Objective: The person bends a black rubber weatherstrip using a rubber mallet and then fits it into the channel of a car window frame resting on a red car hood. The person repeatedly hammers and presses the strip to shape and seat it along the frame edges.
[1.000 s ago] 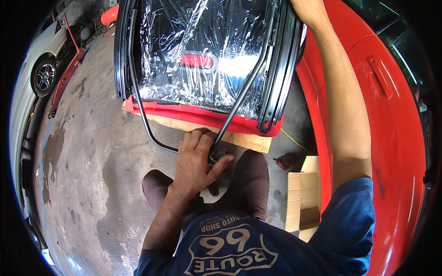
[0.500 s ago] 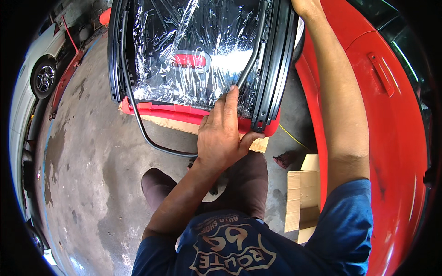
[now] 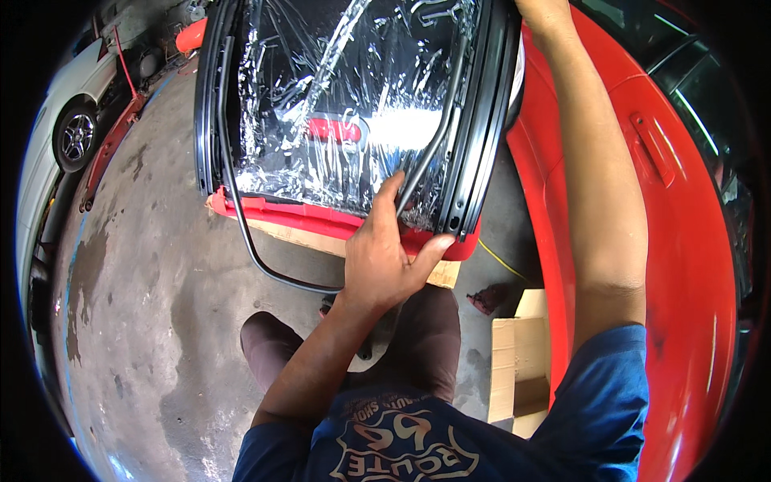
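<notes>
Our left hand (image 3: pixel 384 261), thumb and fingers spread, lies by the bent black tube (image 3: pixel 427 161), which loops beyond the film-wrapped panel's near edge; our right hand (image 3: pixel 548 14) is cropped, its grip unclear. We should steady the panel and avoid kinking the tube.

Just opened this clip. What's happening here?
A person in a blue T-shirt is at a film-wrapped panel framed by black rails. Their left hand, thumb spread, is at the near edge beside a bent black tube. Their right hand, cut off by the picture's top, is by the right rail; its grip can't be seen. A red car stands alongside.
</notes>
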A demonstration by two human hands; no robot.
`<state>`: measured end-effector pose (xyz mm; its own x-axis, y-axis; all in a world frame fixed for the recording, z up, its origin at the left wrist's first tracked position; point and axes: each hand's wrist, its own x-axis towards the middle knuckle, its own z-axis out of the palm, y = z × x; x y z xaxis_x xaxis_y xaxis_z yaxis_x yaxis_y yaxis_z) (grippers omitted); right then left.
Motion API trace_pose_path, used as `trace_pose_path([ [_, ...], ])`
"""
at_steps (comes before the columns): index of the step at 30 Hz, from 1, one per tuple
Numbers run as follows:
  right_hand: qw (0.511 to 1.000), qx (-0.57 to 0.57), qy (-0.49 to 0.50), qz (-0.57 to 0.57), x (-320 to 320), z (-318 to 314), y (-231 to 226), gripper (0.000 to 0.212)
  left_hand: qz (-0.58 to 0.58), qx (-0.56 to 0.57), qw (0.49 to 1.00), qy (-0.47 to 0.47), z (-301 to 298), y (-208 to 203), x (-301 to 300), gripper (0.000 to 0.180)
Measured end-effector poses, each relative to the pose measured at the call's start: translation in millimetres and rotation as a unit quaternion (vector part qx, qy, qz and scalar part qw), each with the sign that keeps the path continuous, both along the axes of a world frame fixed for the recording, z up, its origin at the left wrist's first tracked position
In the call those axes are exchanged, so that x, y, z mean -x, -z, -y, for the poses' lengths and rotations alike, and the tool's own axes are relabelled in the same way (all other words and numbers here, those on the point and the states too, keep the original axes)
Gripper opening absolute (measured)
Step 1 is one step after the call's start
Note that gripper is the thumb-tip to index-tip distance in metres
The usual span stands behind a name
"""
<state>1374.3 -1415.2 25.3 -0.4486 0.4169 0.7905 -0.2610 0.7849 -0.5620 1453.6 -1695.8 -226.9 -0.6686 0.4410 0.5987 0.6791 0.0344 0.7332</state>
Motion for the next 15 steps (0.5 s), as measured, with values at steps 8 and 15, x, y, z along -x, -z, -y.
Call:
trace_pose_path([
  [8, 0.926, 0.292, -0.219, 0.103, 5, 3, -34, 0.013, -0.079, 0.146, 0.984, -0.059, 45, 22, -3, 0.083],
  [15, 0.937, 0.245, -0.19, 0.161, 23, -28, -53, 0.015, -0.027, 0.146, 0.988, 0.027, 56, 26, 3, 0.081],
])
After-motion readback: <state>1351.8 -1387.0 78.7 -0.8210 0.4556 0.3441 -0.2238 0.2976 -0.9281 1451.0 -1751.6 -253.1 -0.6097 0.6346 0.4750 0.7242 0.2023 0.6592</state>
